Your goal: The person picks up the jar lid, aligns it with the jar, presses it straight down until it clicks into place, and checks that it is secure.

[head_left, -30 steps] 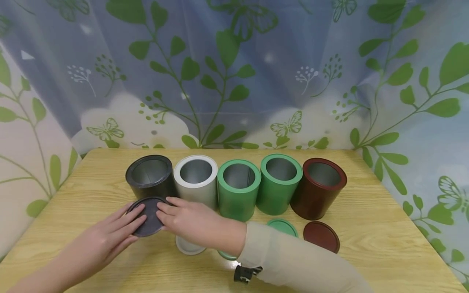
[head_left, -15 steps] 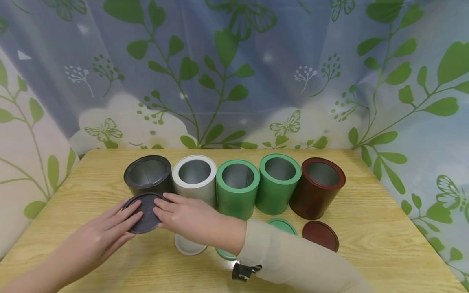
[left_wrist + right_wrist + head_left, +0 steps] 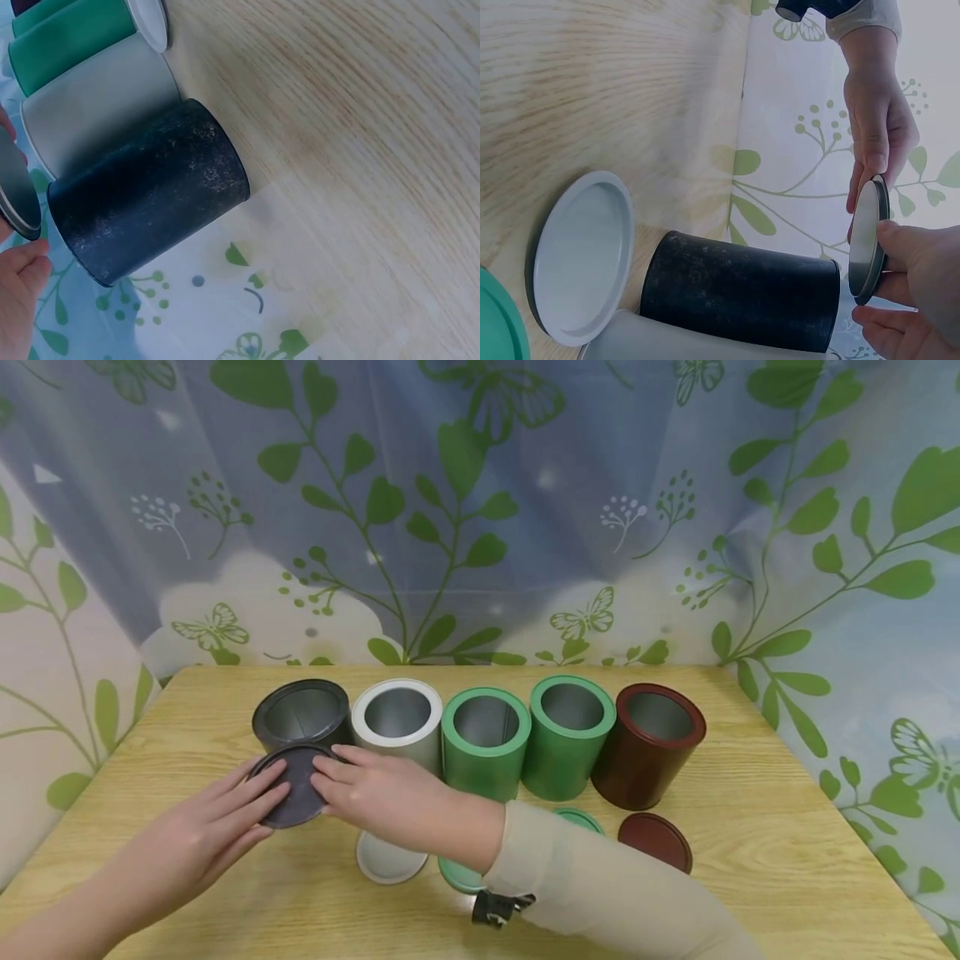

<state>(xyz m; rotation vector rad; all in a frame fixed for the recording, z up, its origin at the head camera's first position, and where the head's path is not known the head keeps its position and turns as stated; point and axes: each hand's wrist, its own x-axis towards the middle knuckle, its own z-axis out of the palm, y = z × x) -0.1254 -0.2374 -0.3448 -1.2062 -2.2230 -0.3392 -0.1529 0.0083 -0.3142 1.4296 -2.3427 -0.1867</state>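
Step in hand, as I judge it: bringing the dark lid (image 3: 300,802) to the black can (image 3: 150,195). My left grip (image 3: 202,827) and right grip (image 3: 386,792) both pinch its edge, just off the can's open end. Next move seems to call for centring and levelling. Versus half a second ago: lid slightly nearer the can, hold unchanged.

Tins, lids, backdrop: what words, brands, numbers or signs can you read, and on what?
None: no lettering shows on the black lid, black tin, white tin, green tins, dark red tin or other lids.
Black wrist device: pale marks, too small to read.
Backdrop: only printed pictures, such as leaves and butterflies.
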